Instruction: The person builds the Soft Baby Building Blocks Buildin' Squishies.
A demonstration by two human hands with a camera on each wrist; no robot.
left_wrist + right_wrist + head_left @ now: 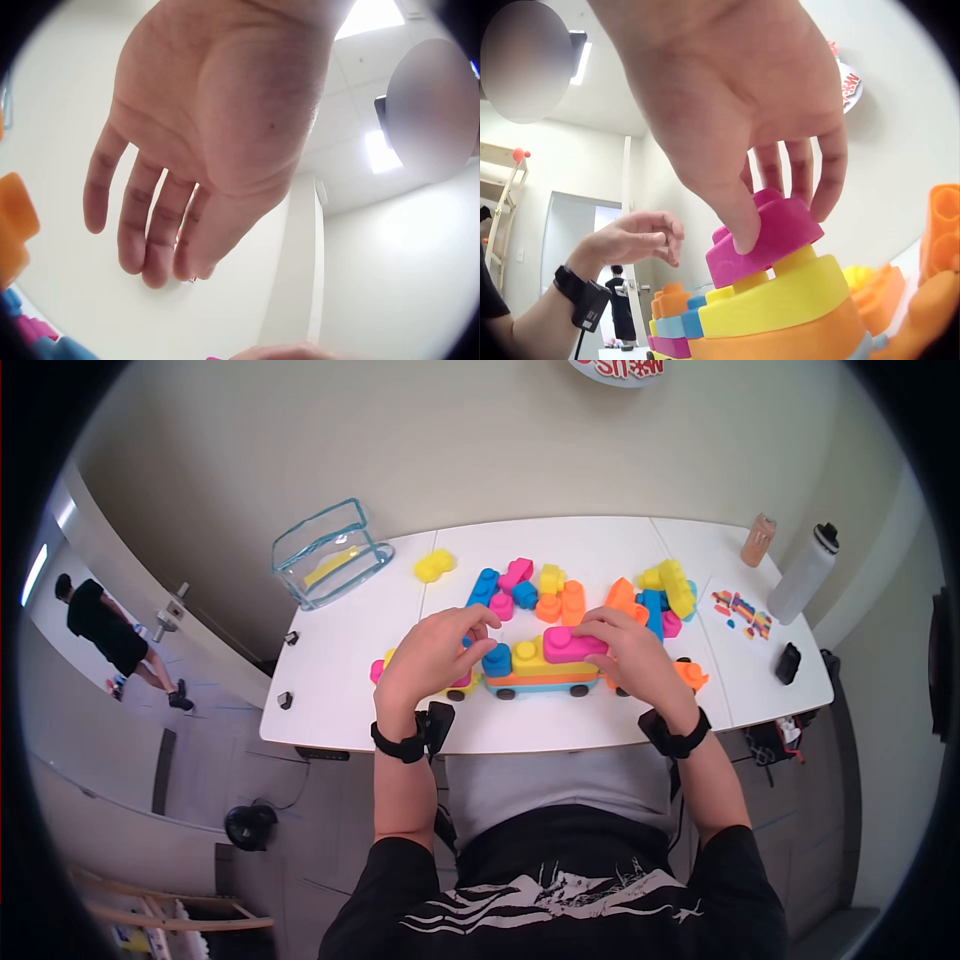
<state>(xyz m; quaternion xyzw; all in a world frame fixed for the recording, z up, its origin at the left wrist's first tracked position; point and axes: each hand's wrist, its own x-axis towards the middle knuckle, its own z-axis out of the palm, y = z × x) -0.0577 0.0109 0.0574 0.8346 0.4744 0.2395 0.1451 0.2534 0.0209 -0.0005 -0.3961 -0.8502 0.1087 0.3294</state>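
The right hand pinches the pink block over the yellow block — long axes roughly parallel, studs showing between; the left hand, relaxed and empty, hangs farther off, leftward.

A studded pink block is tilting slightly over a yellow block topping a wheeled toy wagon.
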